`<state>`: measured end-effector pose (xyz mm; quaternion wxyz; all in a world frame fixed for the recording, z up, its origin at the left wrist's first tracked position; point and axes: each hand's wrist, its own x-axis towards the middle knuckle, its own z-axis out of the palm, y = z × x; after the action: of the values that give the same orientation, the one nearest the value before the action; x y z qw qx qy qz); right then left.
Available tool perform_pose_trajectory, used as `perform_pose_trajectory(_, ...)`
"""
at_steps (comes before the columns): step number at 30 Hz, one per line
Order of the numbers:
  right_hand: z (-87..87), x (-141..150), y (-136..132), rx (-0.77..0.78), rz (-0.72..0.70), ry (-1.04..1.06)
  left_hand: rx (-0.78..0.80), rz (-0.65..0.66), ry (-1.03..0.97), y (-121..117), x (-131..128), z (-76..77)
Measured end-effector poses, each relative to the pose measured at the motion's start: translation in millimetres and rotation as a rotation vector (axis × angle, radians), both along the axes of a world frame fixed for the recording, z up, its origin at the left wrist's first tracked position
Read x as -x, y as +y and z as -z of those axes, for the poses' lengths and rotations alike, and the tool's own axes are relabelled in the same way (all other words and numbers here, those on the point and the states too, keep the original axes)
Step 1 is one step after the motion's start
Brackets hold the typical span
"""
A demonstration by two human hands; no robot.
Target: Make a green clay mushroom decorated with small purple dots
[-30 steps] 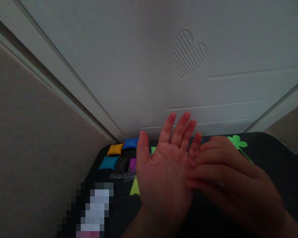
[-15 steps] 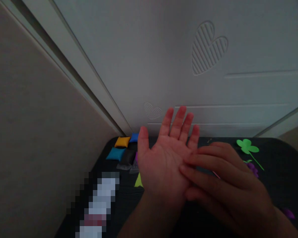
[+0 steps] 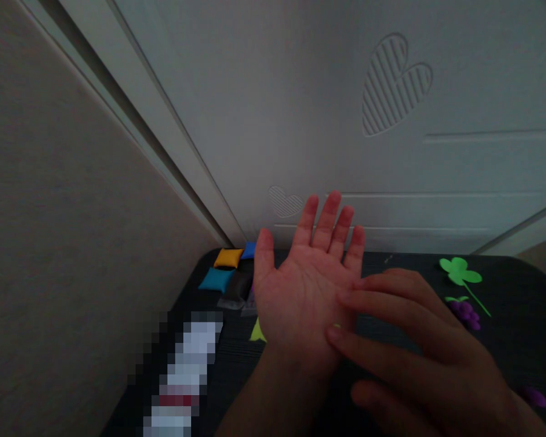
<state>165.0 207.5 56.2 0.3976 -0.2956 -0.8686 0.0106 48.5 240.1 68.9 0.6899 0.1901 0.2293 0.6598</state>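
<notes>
My left hand (image 3: 307, 297) is held palm up above the dark table, its fingers stretched out and spread. Over the outer edge of that palm lie the fingertips of my right hand (image 3: 418, 340), with its fingers apart and its thumb lower, clear of the palm. A tiny yellow-green speck shows at the right index fingertip; I cannot tell what it is. Right of my hands lie a green clover shape (image 3: 457, 271) with a thin stem and a purple grape-bunch shape (image 3: 466, 312) with a green top. Part of a yellow-green piece (image 3: 257, 331) shows beside my left wrist.
Small packets lie at the table's back left: yellow (image 3: 228, 258), blue (image 3: 250, 249), teal (image 3: 216, 280) and black (image 3: 237, 286). A blurred-out white strip (image 3: 182, 370) is at the left. A purple piece (image 3: 537, 397) lies lower right. A white door (image 3: 255, 109) stands behind the table (image 3: 236, 352).
My right thumb has moved down and away from the left palm, and the right fingers have spread apart. The speck at the index fingertip now shows. My left hand is nearly still.
</notes>
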Motion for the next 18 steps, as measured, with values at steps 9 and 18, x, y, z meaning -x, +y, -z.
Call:
perform_pose_trajectory(9, 3.6, 1, 3, -0.014, 0.037, 0.023, -0.044, 0.107, -0.138, 4, 9, 8.9)
perform_pose_trajectory(18, 12.2, -4, 6, 0.048, 0.052, 0.017, 0.003, 0.165, -0.320, 7, 11, 9.9)
